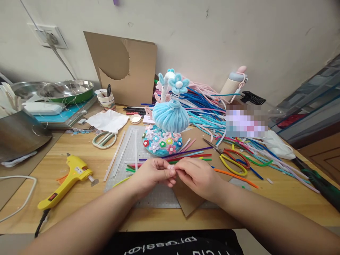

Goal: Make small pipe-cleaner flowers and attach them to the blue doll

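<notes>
Between my two hands, near the middle of the view, is a small pale pink piece point(171, 167), partly covered by fingertips. My left hand point(156, 174) pinches it between thumb and fingers. The fingertips of my right hand point(195, 175) are pressed together on its right side. Just beyond the hands stands a lamp-like craft with a light blue fuzzy shade point(171, 116), a blue flower point(179, 84) on top and a round base point(156, 150) covered in small colored flowers. Colored fuzzy stems point(196, 156) lie between it and my hands.
A yellow glue gun point(75, 173) and green-handled scissors point(105, 140) lie left. Red-and-yellow-handled scissors point(233, 161) rest right, before a large pile of fuzzy stems point(202, 102). Cardboard point(187, 198) lies on the cutting mat point(159, 202). A metal pot point(21, 131) stands far left.
</notes>
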Available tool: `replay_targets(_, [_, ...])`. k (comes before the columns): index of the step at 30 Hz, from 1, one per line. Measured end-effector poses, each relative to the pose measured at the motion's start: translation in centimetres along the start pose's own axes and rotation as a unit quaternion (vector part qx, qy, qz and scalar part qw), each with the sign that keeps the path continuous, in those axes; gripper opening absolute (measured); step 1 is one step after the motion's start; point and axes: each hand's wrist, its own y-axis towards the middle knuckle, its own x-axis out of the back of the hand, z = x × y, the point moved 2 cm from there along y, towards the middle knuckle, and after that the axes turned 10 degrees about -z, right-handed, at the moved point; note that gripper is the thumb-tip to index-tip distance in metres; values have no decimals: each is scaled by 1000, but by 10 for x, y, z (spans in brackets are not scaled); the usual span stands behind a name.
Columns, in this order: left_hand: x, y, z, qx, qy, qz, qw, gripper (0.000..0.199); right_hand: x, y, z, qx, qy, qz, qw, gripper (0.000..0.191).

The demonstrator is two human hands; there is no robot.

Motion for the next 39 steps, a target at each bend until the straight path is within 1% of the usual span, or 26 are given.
replay_targets(5, [1, 1, 0, 3, 13, 3, 1000, 30, 0, 1, -1, 4, 32, 8, 999, 12])
replay_targets(8, [2, 2, 0, 6, 24, -10, 1000, 31, -2, 1, -2, 7, 44, 24, 999, 14])
replay_targets(11, [2, 2, -2, 4, 20, -22, 1000, 30, -2, 1, -4, 8, 40, 22, 999, 15])
replay_targets(13, [1, 1, -3, 3, 15, -19, 1000, 29, -2, 1, -4, 10, 35, 14, 999, 14])
replay_targets(16, [1, 0, -3, 8, 17, -14, 1000, 29, 0, 2, -3, 28, 29, 15, 999, 16])
replay_targets(18, [1, 0, -1, 2, 19, -23, 1000, 30, 0, 1, -1, 38, 21, 20, 999, 16])
replay_targets(20, [0, 0, -1, -28, 24, -40, 999, 30, 0, 2, 2, 18, 22, 10, 1000, 16])
replay_targets(21, [-1, 0, -2, -51, 27, -48, 997, 29, -1, 2, 3, -9, 32, -4, 999, 15])
replay_targets(23, [-3, -3, -5, -101, 38, -61, 992, 29, -2, 4, 5, -93, 70, -35, 993, 14])
replay_targets(25, [-6, -6, -8, -143, 53, -72, 986, 29, -4, 5, 7, -202, 139, -45, 968, 13])
replay_targets(26, [-7, -8, -10, -164, 63, -77, 981, 28, -5, 6, 7, -257, 187, -39, 947, 12])
replay_targets(27, [-8, -10, -11, -188, 78, -83, 976, 27, -7, 6, 7, -310, 244, -29, 918, 11])
replay_targets(28, [-8, -11, -13, -215, 97, -91, 968, 25, -10, 6, 6, -359, 307, -19, 881, 11])
replay_targets(30, [-7, -12, -14, -257, 137, -102, 951, 21, -14, 5, 3, -435, 417, 5, 798, 15])
replay_targets(31, [-6, -11, -14, -260, 148, -104, 948, 20, -16, 5, 0, -456, 451, 20, 767, 17])
replay_targets(32, [-4, -9, -14, -248, 150, -101, 952, 20, -17, 5, -2, -463, 466, 37, 753, 19])
replay_targets(33, [-2, -7, -13, -221, 142, -95, 960, 22, -17, 5, -5, -458, 464, 52, 757, 21])
replay_targets(34, [-1, -5, -12, -187, 127, -85, 970, 24, -15, 5, -7, -441, 449, 59, 775, 21])
replay_targets(36, [1, -1, -11, -125, 96, -54, 986, 27, -10, 7, -11, -391, 404, 43, 825, 19])
replay_targets(37, [1, 0, -11, -104, 85, -38, 990, 28, -7, 8, -11, -364, 382, 35, 848, 17])
replay_targets(39, [1, 0, -10, -74, 71, -9, 995, 28, -1, 9, -11, -319, 348, 38, 881, 12])
